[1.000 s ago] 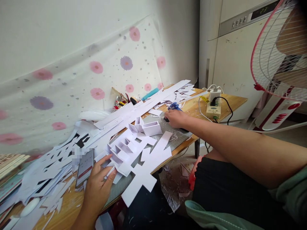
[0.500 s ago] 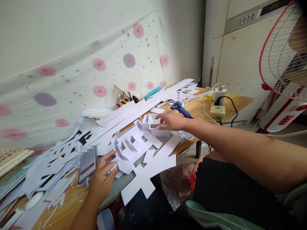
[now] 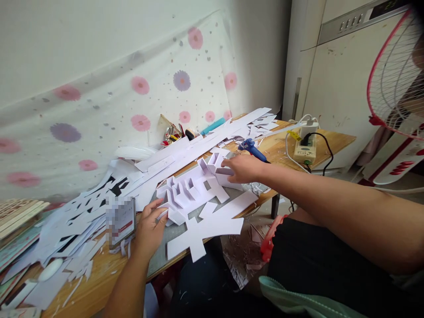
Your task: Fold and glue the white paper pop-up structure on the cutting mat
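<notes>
A white board structure (image 3: 196,199) with several upright walls and box-like compartments lies on a grey cutting mat (image 3: 158,261). My left hand (image 3: 150,226) holds its left end, thumb and fingers closed around the edge. At the far right end my right hand (image 3: 244,168) grips the wall of a box section, its fingertips partly hidden behind that wall. Nearer to me is a flat white cut-out with several arms (image 3: 195,233), partly overhanging the table edge. A blue hot glue gun (image 3: 253,149) rests just beyond my right hand.
A phone (image 3: 128,221) leans left of my left hand. White offcuts and cut sheets (image 3: 89,216) cover the left side, and long white strips (image 3: 198,148) run along the back. A power strip (image 3: 304,152) with cords sits at right, near a fan (image 3: 391,79).
The white structure has shifted slightly away and to the right with both hands. My right hand's fingers have closed on the box section. The flat cut-out has turned a little.
</notes>
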The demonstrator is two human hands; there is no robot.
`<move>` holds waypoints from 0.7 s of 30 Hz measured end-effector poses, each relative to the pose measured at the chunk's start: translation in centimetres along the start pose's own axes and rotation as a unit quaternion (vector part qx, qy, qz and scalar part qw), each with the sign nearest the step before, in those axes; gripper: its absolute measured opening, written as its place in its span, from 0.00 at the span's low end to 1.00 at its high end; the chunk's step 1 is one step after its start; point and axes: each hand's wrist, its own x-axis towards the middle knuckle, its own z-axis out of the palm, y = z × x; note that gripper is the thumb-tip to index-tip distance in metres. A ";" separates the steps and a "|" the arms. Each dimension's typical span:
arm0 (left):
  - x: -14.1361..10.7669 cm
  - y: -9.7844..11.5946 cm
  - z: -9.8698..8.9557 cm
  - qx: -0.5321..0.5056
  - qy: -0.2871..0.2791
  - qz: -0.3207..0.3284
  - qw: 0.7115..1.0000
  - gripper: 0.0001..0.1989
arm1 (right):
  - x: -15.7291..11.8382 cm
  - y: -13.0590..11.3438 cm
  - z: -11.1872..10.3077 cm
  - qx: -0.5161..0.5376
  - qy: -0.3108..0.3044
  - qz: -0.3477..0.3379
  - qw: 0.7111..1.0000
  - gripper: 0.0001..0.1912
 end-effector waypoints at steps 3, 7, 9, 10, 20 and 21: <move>0.4 0.1 0.5 -0.014 0.000 -0.007 1.000 0.14 | 0.1 0.1 0.1 -0.006 -0.003 0.007 1.000 0.27; 0.7 0.2 0.6 -0.032 -0.010 -0.007 0.999 0.12 | 0.2 0.2 0.3 -0.010 -0.006 0.010 1.000 0.26; 0.6 0.3 0.5 -0.041 -0.011 -0.009 0.999 0.12 | 0.2 0.2 0.4 -0.013 -0.006 0.011 1.000 0.25; 0.6 0.3 0.5 -0.045 -0.011 -0.009 0.999 0.12 | 0.2 0.2 0.4 -0.014 -0.006 0.011 1.000 0.25; 0.6 0.5 0.4 -0.060 -0.004 0.010 0.998 0.11 | 0.4 0.1 0.7 -0.014 0.002 0.015 1.000 0.25; 0.5 0.7 0.4 -0.058 0.004 0.014 0.998 0.11 | 0.3 0.1 0.7 -0.014 0.004 0.015 1.000 0.25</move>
